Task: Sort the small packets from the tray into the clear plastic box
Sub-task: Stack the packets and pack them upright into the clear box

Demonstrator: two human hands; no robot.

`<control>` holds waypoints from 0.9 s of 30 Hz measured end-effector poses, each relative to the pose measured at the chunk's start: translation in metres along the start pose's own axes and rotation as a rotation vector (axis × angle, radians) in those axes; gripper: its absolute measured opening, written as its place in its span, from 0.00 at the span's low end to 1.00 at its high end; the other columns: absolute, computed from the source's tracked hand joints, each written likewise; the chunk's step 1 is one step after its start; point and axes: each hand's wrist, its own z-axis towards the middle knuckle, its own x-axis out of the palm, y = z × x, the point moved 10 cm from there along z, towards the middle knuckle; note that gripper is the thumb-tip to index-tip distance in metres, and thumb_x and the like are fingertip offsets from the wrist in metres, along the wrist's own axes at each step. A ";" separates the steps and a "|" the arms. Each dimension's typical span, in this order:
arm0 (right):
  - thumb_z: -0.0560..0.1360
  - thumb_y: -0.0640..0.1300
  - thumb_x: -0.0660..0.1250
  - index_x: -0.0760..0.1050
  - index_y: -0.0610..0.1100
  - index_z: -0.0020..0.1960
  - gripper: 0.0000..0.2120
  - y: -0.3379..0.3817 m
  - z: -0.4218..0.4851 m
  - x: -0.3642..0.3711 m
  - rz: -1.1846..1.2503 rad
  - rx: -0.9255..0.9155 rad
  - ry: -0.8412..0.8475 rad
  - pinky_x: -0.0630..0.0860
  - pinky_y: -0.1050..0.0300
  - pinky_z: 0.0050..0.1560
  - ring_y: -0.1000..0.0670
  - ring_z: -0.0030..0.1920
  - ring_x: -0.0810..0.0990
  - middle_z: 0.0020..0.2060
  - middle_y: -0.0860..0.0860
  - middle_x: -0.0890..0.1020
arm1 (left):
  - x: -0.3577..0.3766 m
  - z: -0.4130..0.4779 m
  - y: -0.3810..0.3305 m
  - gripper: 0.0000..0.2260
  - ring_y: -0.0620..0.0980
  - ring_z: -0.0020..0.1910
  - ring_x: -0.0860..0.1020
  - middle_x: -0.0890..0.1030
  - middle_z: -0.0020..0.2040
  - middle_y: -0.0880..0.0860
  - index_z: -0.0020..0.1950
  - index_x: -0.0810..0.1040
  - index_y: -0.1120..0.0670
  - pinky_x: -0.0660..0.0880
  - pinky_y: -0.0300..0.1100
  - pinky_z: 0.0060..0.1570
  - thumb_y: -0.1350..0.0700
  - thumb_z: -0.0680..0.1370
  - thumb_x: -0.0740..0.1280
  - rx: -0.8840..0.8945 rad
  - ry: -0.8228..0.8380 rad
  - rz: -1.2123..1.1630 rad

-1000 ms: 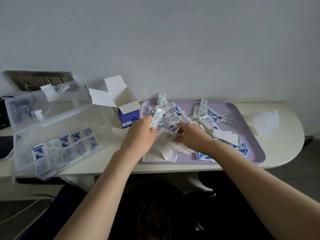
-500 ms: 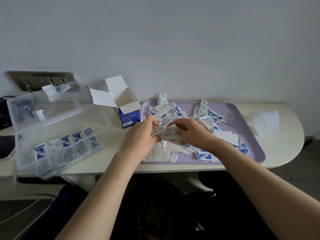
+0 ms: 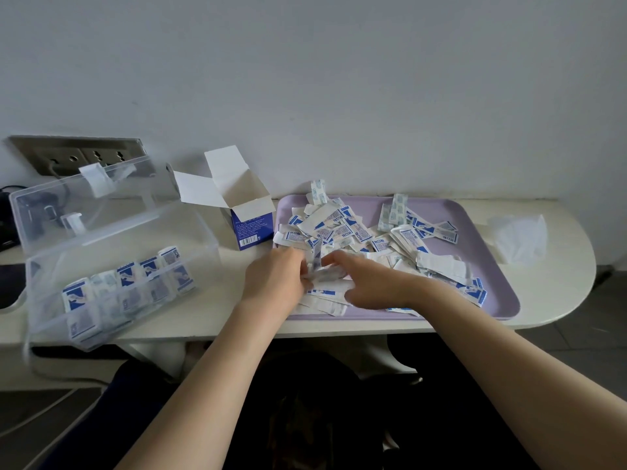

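Note:
A lilac tray point(image 3: 488, 232) on the white table holds a loose pile of small white-and-blue packets point(image 3: 342, 228). My left hand point(image 3: 274, 279) is at the tray's near left corner and grips a small bunch of packets point(image 3: 317, 259) that stands upright between its fingers. Just to its right, my right hand point(image 3: 369, 283) lies over the pile with fingers bent, touching the same bunch; motion blur hides whether it grips. The clear plastic box point(image 3: 112, 266) stands open at the left, with a row of packets point(image 3: 132, 286) upright along its front.
An open blue-and-white carton point(image 3: 251, 222) stands between box and tray. A crumpled clear wrapper point(image 3: 519, 239) lies at the table's right end. Wall sockets point(image 3: 81, 154) sit behind the box lid. The table's rounded edge runs close to the tray's front.
Both hands have come back toward the tray's near left corner. The flat packet stretched between them half a second ago is now a blurred upright bunch in my left hand.

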 end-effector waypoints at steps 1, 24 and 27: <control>0.72 0.34 0.62 0.59 0.48 0.71 0.30 -0.004 -0.001 0.005 -0.064 0.021 0.046 0.72 0.48 0.59 0.46 0.61 0.70 0.65 0.47 0.67 | 0.000 0.000 0.000 0.04 0.53 0.45 0.77 0.80 0.48 0.52 0.47 0.78 0.52 0.69 0.40 0.39 0.52 0.75 0.69 0.004 0.003 0.005; 0.76 0.39 0.65 0.64 0.42 0.65 0.20 0.005 -0.001 0.007 -0.072 -0.022 -0.030 0.69 0.58 0.54 0.46 0.57 0.73 0.61 0.45 0.73 | 0.034 -0.006 -0.020 0.04 0.52 0.46 0.75 0.75 0.48 0.53 0.47 0.70 0.51 0.67 0.41 0.41 0.53 0.79 0.64 0.147 0.238 0.002; 0.80 0.45 0.57 0.65 0.42 0.68 0.17 0.005 -0.005 0.004 -0.294 0.020 -0.073 0.66 0.55 0.57 0.43 0.61 0.70 0.62 0.42 0.70 | 0.037 -0.005 -0.026 0.03 0.52 0.51 0.75 0.76 0.53 0.54 0.48 0.71 0.53 0.67 0.42 0.43 0.54 0.78 0.64 0.191 0.233 -0.015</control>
